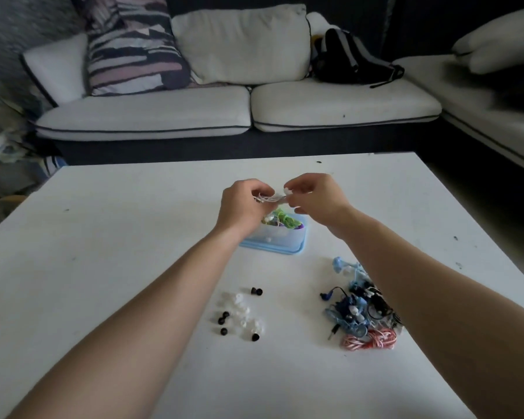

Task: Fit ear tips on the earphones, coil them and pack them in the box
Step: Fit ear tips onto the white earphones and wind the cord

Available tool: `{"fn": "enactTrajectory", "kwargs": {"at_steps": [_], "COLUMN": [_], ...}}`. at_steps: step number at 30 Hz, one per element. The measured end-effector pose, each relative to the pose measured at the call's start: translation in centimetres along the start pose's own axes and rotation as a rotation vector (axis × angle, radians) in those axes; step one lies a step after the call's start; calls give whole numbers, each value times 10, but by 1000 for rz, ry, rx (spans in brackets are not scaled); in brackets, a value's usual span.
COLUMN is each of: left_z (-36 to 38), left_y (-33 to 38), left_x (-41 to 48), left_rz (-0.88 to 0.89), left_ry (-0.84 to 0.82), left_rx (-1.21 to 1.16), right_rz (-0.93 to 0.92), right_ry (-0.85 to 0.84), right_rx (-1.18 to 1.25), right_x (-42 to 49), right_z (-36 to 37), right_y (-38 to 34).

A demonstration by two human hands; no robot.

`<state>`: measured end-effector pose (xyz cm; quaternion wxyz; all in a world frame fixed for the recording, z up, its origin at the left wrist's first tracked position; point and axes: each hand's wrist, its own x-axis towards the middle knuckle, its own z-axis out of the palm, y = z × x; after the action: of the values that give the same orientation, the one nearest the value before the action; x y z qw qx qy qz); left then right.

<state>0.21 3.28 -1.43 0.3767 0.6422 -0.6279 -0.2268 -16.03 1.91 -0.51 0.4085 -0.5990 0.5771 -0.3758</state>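
On the white table [103, 267], toward its near edge, lie five black ear tips [223, 317] among blurry clear ones, with a tangled heap of earphones [360, 309] toward the right edge. Mid-table sits one blue box [274, 241], partly hidden by the left hand [244, 204]; it and the right hand [315, 196] pinch white earphones [270, 197] above it. Beyond stands a white sofa [239, 110].

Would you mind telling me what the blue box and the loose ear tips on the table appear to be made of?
The blue box looks like translucent plastic: its frosted wall lets the coloured cables inside show through dimly. The ear tips look like soft silicone or rubber: small domes, some matte black, others clear and nearly lost against the white table. The blur leaves this uncertain.
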Motion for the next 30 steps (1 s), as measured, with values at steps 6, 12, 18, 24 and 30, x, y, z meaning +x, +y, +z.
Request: {"fn": "enactTrajectory", "kwargs": {"at_steps": [6, 12, 18, 24, 30], "left_z": [15, 8, 33, 86, 113], "left_y": [-21, -22, 0, 0, -1], "left_x": [32, 8, -50, -77, -72], "left_rz": [-78, 3, 149, 36, -107], "left_ry": [-83, -24, -142, -425, -429], "left_rx": [128, 138, 27, 146, 175], "right_rz": [-2, -39, 48, 126, 134], "right_ry": [22, 71, -81, -217, -266], "right_rx": [-353, -331, -459, -730, -732], "right_x": [32, 15, -20, -34, -27], "right_z": [3, -22, -61, -73, -59], "right_y": [18, 26, 56, 97, 110]}}
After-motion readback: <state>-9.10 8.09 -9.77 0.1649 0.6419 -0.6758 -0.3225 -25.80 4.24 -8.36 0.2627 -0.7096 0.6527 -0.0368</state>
